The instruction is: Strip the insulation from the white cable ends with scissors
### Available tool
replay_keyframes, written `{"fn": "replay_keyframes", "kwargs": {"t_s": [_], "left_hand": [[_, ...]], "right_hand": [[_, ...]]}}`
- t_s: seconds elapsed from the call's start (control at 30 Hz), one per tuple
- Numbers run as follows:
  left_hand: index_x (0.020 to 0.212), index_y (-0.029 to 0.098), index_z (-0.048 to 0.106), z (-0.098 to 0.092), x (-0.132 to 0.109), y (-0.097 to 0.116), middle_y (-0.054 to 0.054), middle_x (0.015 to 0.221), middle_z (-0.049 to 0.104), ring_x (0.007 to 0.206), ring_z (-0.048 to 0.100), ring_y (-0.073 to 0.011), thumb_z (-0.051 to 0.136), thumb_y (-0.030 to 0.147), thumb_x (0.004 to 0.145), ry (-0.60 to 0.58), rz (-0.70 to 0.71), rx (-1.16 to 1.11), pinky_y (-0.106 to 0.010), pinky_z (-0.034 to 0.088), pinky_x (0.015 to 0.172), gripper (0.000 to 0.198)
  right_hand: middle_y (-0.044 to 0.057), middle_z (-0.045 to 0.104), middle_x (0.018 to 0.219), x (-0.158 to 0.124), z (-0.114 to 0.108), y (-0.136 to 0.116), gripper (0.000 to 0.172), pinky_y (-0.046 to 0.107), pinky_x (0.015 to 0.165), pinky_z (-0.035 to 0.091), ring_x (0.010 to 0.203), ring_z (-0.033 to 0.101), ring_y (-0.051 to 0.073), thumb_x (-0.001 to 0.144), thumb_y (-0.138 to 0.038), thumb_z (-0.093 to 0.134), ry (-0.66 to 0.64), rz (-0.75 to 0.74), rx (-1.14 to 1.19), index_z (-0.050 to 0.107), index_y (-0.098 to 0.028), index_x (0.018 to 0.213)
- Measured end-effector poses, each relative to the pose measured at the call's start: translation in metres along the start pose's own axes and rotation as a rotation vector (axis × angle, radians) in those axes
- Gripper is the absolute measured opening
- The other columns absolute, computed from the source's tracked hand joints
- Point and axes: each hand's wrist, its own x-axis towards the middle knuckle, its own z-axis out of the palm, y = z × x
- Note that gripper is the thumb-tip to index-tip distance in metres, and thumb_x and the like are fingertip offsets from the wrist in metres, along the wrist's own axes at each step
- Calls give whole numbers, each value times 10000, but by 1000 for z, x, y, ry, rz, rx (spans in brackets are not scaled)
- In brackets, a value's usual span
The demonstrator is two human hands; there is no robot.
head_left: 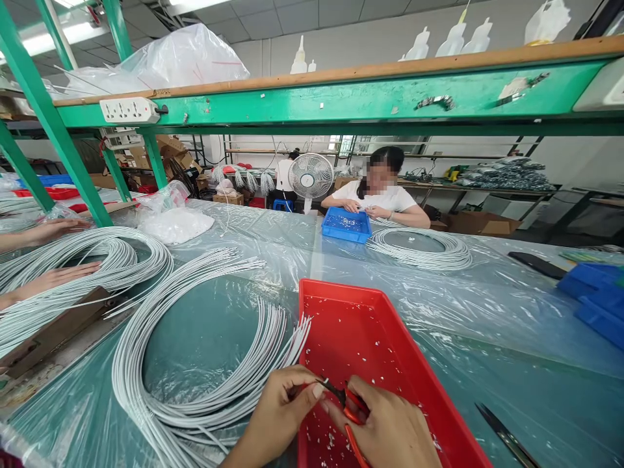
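Observation:
My left hand (275, 416) pinches the end of a thin white cable at the near edge of the red tray (390, 351). My right hand (385, 426) grips red-handled cutters (348, 406), whose dark jaws meet the cable end between my hands. A large coil of white cables (160, 390) lies on the plastic-covered table to my left, its cut ends fanning toward the tray. Small white scraps litter the tray floor.
A second cable coil (73, 266) lies at the left under another person's hands (53, 276). Across the table a person sits behind a blue tray (347, 225) and a coil (419, 247). Blue trays (597, 296) stand right; a dark tool (507, 435) lies near right.

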Motion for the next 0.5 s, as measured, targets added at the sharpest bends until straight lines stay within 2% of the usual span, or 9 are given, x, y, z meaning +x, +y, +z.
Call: {"fn": "replay_keyframes", "kwargs": {"t_s": [0.13, 0.23, 0.33, 0.43, 0.5], "left_hand": [[696, 117, 687, 0, 1, -9, -20, 623, 602, 415, 390, -60, 630, 427, 726, 29, -68, -96, -169, 290, 370, 317], [679, 115, 686, 3, 0, -15, -18, 559, 614, 440, 435, -81, 661, 372, 707, 119, -59, -71, -178, 324, 411, 259], [675, 120, 694, 5, -2, -14, -44, 612, 659, 521, 517, -115, 680, 259, 689, 223, 23, 42, -195, 376, 478, 141], [661, 134, 697, 7, -4, -9, -47, 619, 667, 541, 546, -126, 657, 173, 697, 267, 129, 141, -201, 394, 500, 67], [651, 144, 693, 7, -6, -6, -41, 604, 660, 532, 550, -126, 636, 148, 712, 277, 183, 207, -199, 394, 494, 84]], "right_hand": [[-22, 610, 491, 1, 0, 1, 317, 226, 430, 159, 489, 627, 206, 783, -448, 528, -70, -14, 31, 452, -221, 574], [-24, 621, 510, 3, -3, 2, 320, 214, 426, 169, 520, 639, 217, 779, -465, 519, -137, -15, 53, 440, -224, 584], [-25, 620, 518, 3, -6, 1, 319, 212, 426, 180, 533, 639, 216, 778, -456, 516, -159, -3, 57, 422, -224, 581], [-20, 618, 521, 2, -7, 0, 329, 217, 430, 179, 534, 635, 224, 785, -465, 498, -167, 15, 63, 414, -225, 576], [-20, 615, 516, 1, -6, -1, 329, 218, 433, 178, 529, 632, 225, 784, -465, 496, -166, 26, 68, 418, -226, 573]]}}
